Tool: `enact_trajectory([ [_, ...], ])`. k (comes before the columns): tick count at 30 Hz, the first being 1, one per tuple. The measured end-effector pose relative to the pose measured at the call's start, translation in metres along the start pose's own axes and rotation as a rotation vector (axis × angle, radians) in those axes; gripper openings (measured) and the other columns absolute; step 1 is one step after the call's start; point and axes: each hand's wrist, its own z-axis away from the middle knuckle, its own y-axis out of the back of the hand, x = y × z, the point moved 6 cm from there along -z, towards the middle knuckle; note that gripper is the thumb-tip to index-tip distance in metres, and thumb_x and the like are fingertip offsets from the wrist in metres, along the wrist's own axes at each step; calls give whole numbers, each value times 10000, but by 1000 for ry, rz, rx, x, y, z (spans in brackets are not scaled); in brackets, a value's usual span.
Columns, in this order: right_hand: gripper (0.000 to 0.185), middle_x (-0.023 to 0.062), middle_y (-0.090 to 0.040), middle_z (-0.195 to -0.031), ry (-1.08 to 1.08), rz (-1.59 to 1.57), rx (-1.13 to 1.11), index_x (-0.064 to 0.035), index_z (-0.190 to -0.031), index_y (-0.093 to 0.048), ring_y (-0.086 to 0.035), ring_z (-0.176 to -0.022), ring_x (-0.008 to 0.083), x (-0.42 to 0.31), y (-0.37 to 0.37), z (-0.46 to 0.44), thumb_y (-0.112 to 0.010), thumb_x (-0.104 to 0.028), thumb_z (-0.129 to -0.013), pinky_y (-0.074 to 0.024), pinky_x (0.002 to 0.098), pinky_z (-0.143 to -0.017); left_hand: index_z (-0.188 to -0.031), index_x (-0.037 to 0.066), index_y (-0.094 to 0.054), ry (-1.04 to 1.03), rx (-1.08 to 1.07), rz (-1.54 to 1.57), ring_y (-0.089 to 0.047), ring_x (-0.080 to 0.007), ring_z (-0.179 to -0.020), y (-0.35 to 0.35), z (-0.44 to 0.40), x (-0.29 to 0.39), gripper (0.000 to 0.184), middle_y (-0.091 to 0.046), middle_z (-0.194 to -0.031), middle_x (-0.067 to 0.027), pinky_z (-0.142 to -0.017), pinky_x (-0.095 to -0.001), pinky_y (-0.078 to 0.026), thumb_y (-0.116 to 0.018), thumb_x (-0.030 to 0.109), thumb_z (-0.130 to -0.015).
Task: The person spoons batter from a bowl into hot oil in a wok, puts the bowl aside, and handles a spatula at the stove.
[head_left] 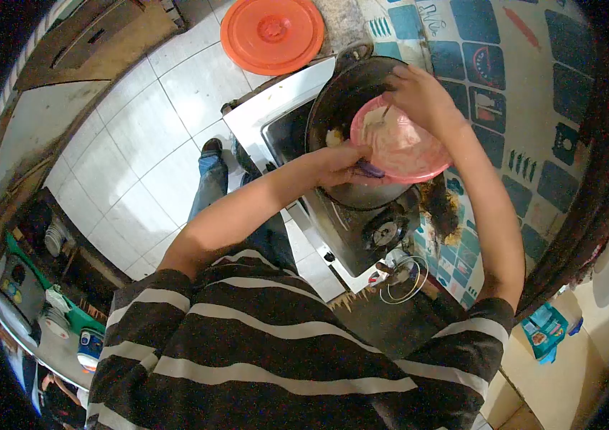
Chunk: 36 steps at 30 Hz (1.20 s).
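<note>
A pink plastic bowl (408,154) is tilted over a large dark pot (329,93), its inside smeared with a pale, wet-looking coating. My left hand (339,165) grips the bowl's near-left rim, beside a small purple piece (370,169) that I cannot identify. From the far side my right hand (422,97) reaches in, fingers pinched around a thin utensil (385,113) whose tip is against the bowl's inner wall. A small pale lump (334,137) shows inside the pot; the bowl hides much of the rest.
The pot stands on a stove (351,233) with a second burner (384,231) nearer me. A hose (422,276) loops beside it. An orange lid (272,32) lies beyond the stove. Patterned tiles (487,61) cover the right side; a teal packet (544,330) lies at lower right.
</note>
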Motion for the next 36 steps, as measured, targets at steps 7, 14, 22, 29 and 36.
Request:
enact_trajectory([
  [7, 255, 17, -605, -978, -223, -381, 92, -154, -942, -661, -515, -997, 197, 23, 5, 23, -584, -142, -699, -433, 309, -821, -1257, 85, -430, 18, -89, 26, -607, -268, -1004, 16, -14, 0, 402, -566, -1174, -117, -831, -362, -557, -475, 337, -947],
  [14, 260, 2, -595, -1015, -56, -99, 3, -162, -977, -668, -507, -1049, 183, -3, 2, 4, -554, -148, -743, -424, 318, -872, -1225, -8, -448, 15, 25, 16, -636, -286, -951, 7, -4, 3, 343, -588, -1121, -187, -843, -353, -557, -364, 225, -988],
  [22, 229, 20, -601, -1012, -367, -466, 58, -142, -926, -686, -524, -1017, 211, 25, -16, 23, -589, -131, -719, -426, 329, -868, -1273, 88, -409, 39, 9, 54, -624, -283, -963, 20, -10, 2, 344, -551, -1189, -127, -810, -354, -573, -460, 220, -959],
  [29, 225, 42, -608, -970, -295, -398, 64, -132, -938, -685, -536, -980, 216, 7, -42, 13, -585, -140, -737, -447, 319, -818, -1265, 59, -416, 53, -47, 47, -601, -272, -1017, 16, -14, -4, 361, -560, -1173, -126, -858, -375, -549, -441, 250, -959],
  [36, 236, 77, -619, -928, -456, -313, -280, -110, -976, -656, -557, -1002, 223, 26, 5, 38, -529, -69, -781, -459, 306, -818, -1283, 104, -420, 34, -45, 99, -587, -246, -1045, 20, -19, -6, 360, -534, -1225, -103, -867, -368, -543, -436, 282, -971],
])
